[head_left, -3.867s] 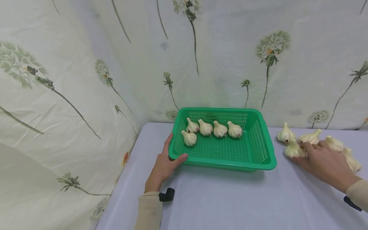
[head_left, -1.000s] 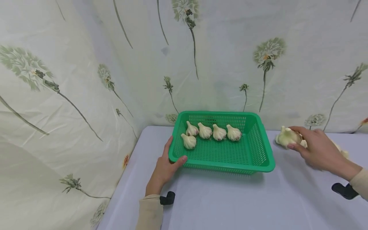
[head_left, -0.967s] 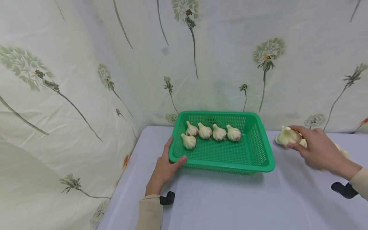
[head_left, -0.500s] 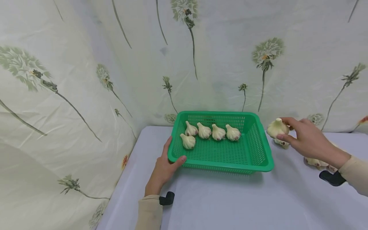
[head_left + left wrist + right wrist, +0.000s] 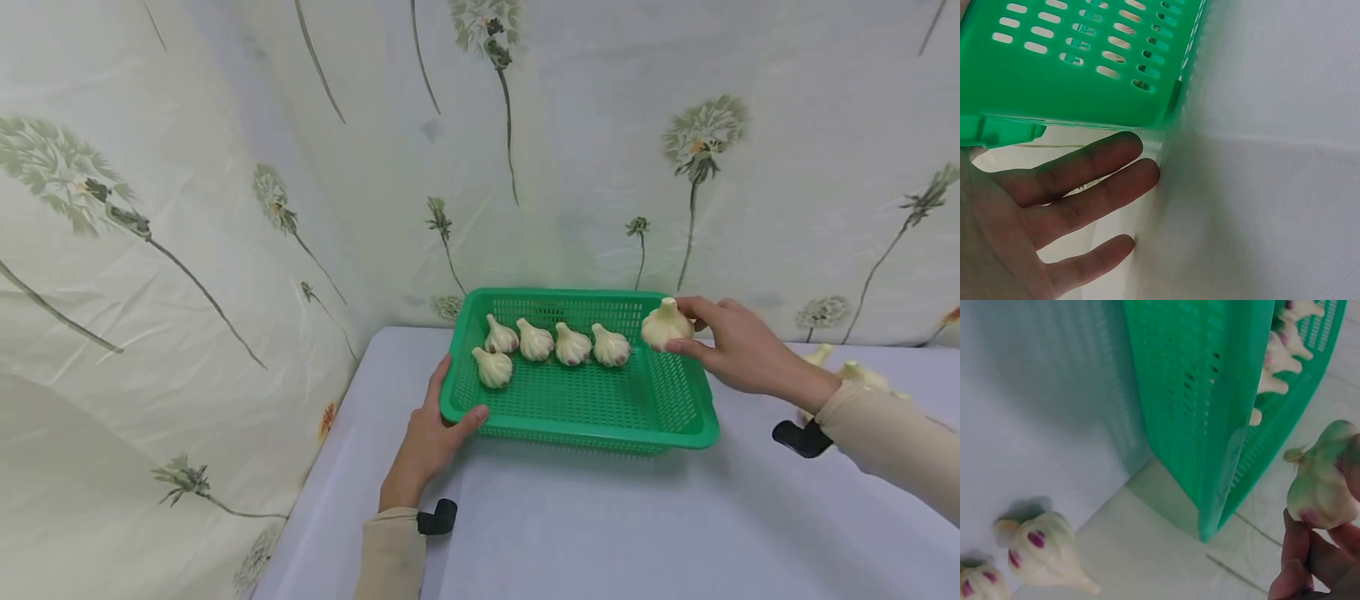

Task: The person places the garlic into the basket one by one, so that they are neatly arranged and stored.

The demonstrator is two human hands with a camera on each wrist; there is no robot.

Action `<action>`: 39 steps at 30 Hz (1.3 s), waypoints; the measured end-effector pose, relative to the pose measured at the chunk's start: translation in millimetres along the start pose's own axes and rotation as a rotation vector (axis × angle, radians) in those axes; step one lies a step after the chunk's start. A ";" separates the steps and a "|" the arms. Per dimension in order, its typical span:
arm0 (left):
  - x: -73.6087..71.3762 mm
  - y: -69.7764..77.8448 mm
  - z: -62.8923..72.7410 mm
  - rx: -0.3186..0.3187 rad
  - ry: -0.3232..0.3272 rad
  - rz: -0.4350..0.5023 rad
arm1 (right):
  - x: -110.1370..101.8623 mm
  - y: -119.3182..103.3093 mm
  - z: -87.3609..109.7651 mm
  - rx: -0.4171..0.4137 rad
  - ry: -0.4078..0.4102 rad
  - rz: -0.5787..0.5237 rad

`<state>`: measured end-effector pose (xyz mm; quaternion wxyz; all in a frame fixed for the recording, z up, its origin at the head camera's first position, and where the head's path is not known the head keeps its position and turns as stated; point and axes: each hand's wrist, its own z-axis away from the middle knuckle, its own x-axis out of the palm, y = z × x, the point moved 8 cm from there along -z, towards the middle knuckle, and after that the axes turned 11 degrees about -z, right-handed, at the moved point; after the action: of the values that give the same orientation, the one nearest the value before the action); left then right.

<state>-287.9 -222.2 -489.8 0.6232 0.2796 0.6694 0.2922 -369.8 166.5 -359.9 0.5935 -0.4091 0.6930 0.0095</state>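
My right hand (image 5: 738, 346) pinches a white garlic bulb (image 5: 666, 325) over the right end of a green plastic basket (image 5: 600, 433). In the right wrist view the bulb (image 5: 1322, 481) sits between thumb and fingertips, beyond the rim. My left hand (image 5: 429, 442) rests at the basket's front left corner, thumb on the rim. Its fingers (image 5: 1085, 209) lie straight and spread beside the basket wall in the left wrist view. Inside, a row of garlic bulbs (image 5: 573, 344) lines the back, with one bulb (image 5: 492, 368) in front at the left.
More garlic bulbs (image 5: 858, 375) lie on the white-covered table (image 5: 562, 525) at the right, partly hidden by my right forearm. A dandelion-patterned cloth (image 5: 570, 150) hangs behind the table and along its left side.
My right hand has lifted a garlic bulb from the group at the right and carried it left to above the basket. The left hand and the basket have stayed in place.
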 end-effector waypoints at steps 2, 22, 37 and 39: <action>-0.4 0.8 -0.4 0.004 0.000 0.001 | 6.1 -1.9 -5.6 -0.007 -0.014 -0.019; -5.2 -1.7 -2.2 0.000 0.008 -0.007 | 49.6 -22.2 -65.2 -0.045 -0.155 -0.141; -2.6 -3.5 -1.4 0.005 0.011 -0.012 | 99.6 -42.5 -86.9 -0.064 -0.242 -0.201; -2.3 -2.1 -1.0 0.006 0.009 -0.012 | 107.7 -41.7 -88.5 -0.061 -0.251 -0.205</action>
<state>-288.8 -225.3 -489.8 0.6211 0.2762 0.6747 0.2878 -413.6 34.8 -403.6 0.6605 -0.4912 0.5675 0.0208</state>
